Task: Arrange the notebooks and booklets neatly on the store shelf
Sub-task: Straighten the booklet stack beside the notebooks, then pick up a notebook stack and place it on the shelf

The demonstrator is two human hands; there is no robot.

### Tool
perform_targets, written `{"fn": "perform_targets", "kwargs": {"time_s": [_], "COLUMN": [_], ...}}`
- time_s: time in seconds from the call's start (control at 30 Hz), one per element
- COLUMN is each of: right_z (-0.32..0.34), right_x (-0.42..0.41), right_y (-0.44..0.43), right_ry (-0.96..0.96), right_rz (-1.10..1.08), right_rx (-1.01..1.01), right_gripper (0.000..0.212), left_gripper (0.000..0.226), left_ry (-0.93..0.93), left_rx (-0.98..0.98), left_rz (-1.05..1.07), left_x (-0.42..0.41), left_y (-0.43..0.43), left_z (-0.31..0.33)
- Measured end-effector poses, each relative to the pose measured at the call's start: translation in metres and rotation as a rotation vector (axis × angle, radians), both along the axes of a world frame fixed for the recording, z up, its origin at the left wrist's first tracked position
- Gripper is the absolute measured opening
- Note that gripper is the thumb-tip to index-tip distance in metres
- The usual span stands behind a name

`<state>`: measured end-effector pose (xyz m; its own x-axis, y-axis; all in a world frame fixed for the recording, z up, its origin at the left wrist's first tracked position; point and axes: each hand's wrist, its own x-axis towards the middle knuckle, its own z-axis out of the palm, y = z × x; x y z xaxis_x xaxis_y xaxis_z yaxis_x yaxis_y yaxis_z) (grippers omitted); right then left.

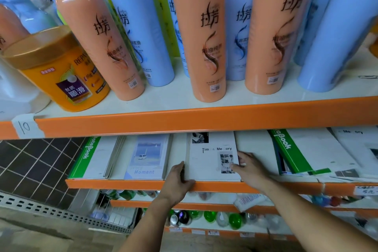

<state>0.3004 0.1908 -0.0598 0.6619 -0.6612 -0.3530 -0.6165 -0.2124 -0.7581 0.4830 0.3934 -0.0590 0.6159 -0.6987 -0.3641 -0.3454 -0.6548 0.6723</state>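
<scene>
A white "Time & Memory" notebook stack [206,161] lies flat in the middle of the second shelf [133,185]. My left hand [179,178] holds its left front corner, thumb along the front edge. My right hand [248,166] rests on its right side with fingers spread over the cover. To the left lie a blue "Moment" booklet [146,157] and a green-spined notebook stack [96,158]. At the right, green-spined notebooks [302,152] and more white "Memory" booklets [356,145] lie askew, overlapping each other.
The shelf above [204,119] carries tall orange and blue shampoo bottles [201,32] and an orange jar [59,67], overhanging the notebooks' back part. Lower shelves hold green bottles [235,220] and small goods. Dark tiled floor [34,161] lies at the left.
</scene>
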Motion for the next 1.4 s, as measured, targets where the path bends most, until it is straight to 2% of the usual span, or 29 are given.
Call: {"fn": "perform_targets", "kwargs": {"time_s": [0.13,0.3,0.5,0.63,0.77,0.9,1.1,1.23,1.33,1.4], "right_z": [0.010,0.033,0.059,0.070,0.080,0.090,0.085,0.079,0.069,0.065], "right_x": [-0.009,-0.030,-0.063,-0.095,-0.134,-0.177,-0.232,-0.261,-0.269,-0.264], "right_y": [0.000,-0.010,-0.013,-0.009,-0.014,-0.037,-0.101,-0.142,-0.165,-0.174], "right_ry": [0.014,0.007,0.120,0.251,0.292,0.324,0.280,0.247,0.223,0.209], "right_rz": [0.015,0.002,0.038,-0.014,-0.077,-0.131,-0.137,-0.074,-0.017,0.001], "right_rx": [-0.040,-0.183,-0.400,-0.464,-0.547,-0.535,-0.456,-0.343,-0.296,-0.277], "right_gripper": [0.029,0.056,0.061,0.063,0.058,0.065,0.066,0.056,0.062,0.056], "left_gripper": [0.074,0.064,0.059,0.058,0.057,0.056,0.052,0.055,0.058,0.059], "left_ry": [-0.197,-0.365,-0.450,-0.475,-0.467,-0.443,-0.516,-0.561,-0.581,-0.545], "left_rx": [-0.021,-0.030,-0.103,-0.142,-0.195,-0.224,-0.172,-0.082,0.022,0.075], "left_rz": [0.002,-0.173,-0.317,-0.422,-0.511,-0.563,-0.477,-0.421,-0.267,-0.113], "left_x": [-0.019,-0.047,-0.076,-0.107,-0.148,-0.190,-0.239,-0.283,-0.291,-0.286], "left_y": [-0.008,-0.035,-0.068,-0.088,-0.114,-0.141,-0.202,-0.238,-0.248,-0.245], "left_z": [0.020,0.052,0.069,0.070,0.063,0.068,0.065,0.055,0.049,0.046]}}
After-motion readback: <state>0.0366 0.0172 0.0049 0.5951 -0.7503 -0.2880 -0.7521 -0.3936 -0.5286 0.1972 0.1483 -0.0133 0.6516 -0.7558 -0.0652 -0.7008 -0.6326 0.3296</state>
